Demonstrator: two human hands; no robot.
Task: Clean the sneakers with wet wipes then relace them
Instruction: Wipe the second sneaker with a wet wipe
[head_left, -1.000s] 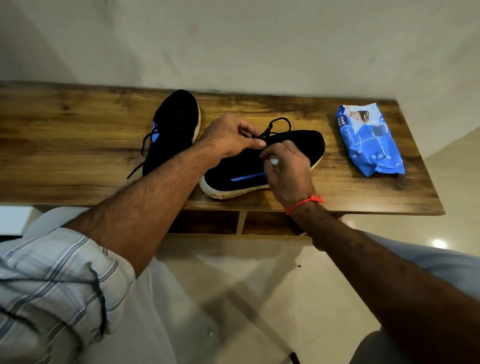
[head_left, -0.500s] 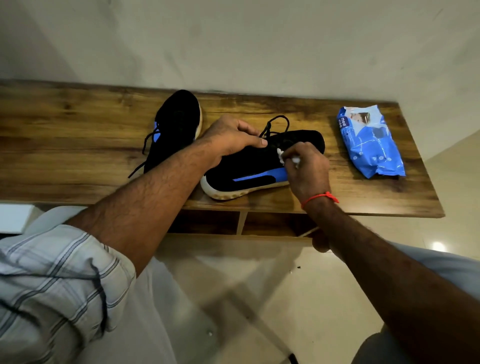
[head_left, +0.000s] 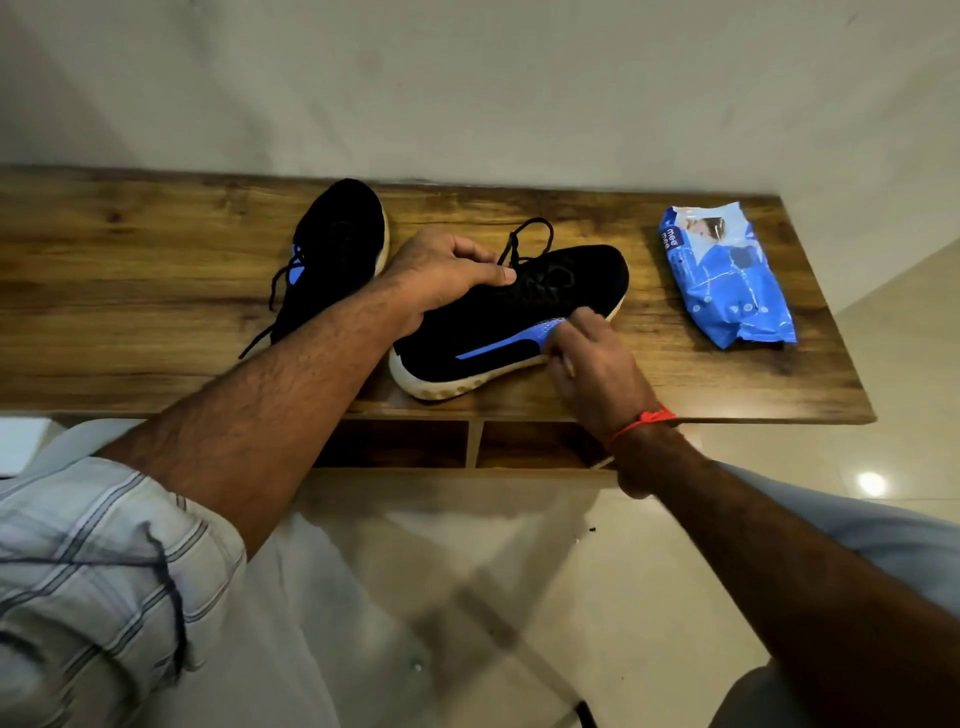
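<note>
A black sneaker (head_left: 519, 322) with a blue stripe and a dirty white sole lies near the front edge of the wooden table (head_left: 130, 291), toe to the right. My left hand (head_left: 447, 270) grips it at the collar, next to the black lace loop (head_left: 530, 239). My right hand (head_left: 597, 364) presses its curled fingers against the sneaker's near side at the end of the blue stripe. The wet wipe it holds is almost hidden under the fingers. The second black sneaker (head_left: 343, 244) lies further left, laces loose.
A blue pack of wet wipes (head_left: 727, 280) lies at the table's right end. Open shelf compartments (head_left: 530, 444) sit under the tabletop. A plain wall stands directly behind. Pale floor tiles (head_left: 467, 571) lie between my knees.
My right hand has slid with the wipe from the sneaker's top down its near side towards the toe, uncovering the blue stripe. My left hand kept its hold at the collar.
</note>
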